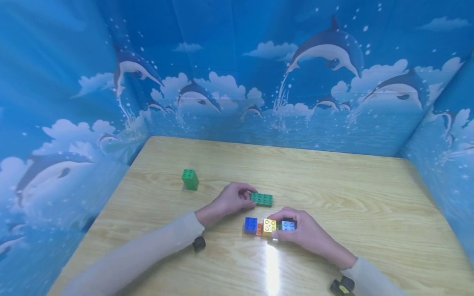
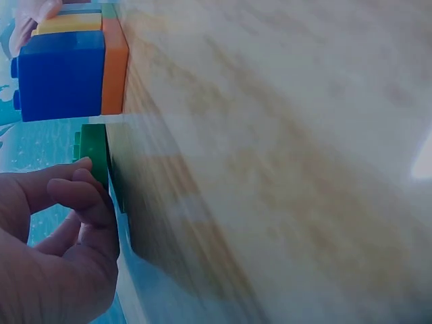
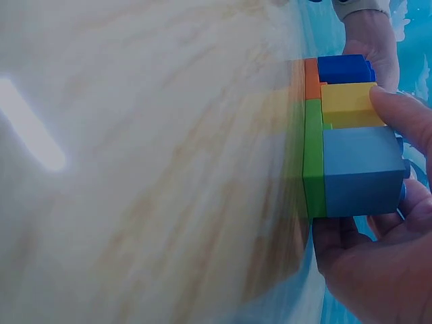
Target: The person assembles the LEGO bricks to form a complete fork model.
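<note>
In the head view my left hand [image 1: 231,200] pinches the left end of a flat green building brick [image 1: 262,200] between thumb and fingers. The left wrist view shows this green brick [image 2: 93,150] low over the table. Nearer to me sits a row of joined bricks: a dark blue brick [image 1: 250,225] at left, a yellow brick [image 1: 269,226] in the middle and a light blue brick [image 1: 288,225] at right. They stand on an orange base [image 3: 311,79] and a light green base [image 3: 314,162]. My right hand [image 1: 309,233] grips the yellow brick from its right side.
A tall green block [image 1: 190,179] stands apart at the left of the wooden table [image 1: 333,181]. Blue dolphin-print curtains [image 1: 229,61] enclose the back and sides. Bright light reflects off the tabletop near its front.
</note>
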`<act>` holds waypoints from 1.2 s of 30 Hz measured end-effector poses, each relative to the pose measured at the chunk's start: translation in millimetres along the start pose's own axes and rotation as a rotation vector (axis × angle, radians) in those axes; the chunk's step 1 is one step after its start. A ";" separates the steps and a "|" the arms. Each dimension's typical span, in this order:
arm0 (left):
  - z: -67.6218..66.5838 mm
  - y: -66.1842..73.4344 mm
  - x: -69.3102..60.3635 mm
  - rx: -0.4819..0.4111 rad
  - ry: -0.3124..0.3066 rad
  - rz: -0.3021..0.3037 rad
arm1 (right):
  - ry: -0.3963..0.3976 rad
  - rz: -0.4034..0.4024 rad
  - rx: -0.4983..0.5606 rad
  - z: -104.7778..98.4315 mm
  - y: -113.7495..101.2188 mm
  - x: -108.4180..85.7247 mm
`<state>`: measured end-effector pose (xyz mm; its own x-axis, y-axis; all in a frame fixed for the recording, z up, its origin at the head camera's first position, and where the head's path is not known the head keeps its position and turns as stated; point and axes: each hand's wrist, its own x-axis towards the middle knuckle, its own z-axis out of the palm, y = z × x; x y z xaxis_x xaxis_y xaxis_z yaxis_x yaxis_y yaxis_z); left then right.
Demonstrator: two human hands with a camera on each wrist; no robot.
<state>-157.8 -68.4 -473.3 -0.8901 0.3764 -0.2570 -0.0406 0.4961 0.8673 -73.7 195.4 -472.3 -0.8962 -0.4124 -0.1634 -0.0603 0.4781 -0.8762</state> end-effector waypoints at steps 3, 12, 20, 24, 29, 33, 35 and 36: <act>0.4 1.8 2.4 0.021 -0.014 -0.003 | -0.003 0.001 0.002 0.3 -1.2 0.8; 3.9 5.0 6.8 0.018 -0.030 -0.015 | -0.011 -0.008 0.007 1.1 -4.2 1.0; 3.1 3.1 2.8 0.023 -0.030 -0.004 | -0.006 -0.005 0.013 1.0 -4.9 0.2; 1.0 1.7 -5.0 0.028 -0.017 -0.005 | 0.002 -0.001 0.006 0.8 -4.1 -0.7; 1.0 0.3 -9.7 0.038 0.004 0.021 | 0.006 0.005 0.005 0.0 -2.8 -1.9; 4.1 1.8 -4.9 0.024 0.000 0.038 | 0.010 0.005 0.005 0.8 -1.7 -2.0; 5.7 3.1 -1.8 0.006 -0.003 0.022 | 0.010 0.001 0.008 2.0 -1.9 -1.6; 6.3 3.6 -0.3 0.000 -0.003 0.012 | 0.009 0.000 0.008 2.7 -2.2 -1.3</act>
<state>-154.8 -61.7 -472.9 -0.8890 0.3849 -0.2480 -0.0299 0.4918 0.8702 -71.2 192.8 -471.4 -0.9003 -0.4051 -0.1594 -0.0564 0.4716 -0.8800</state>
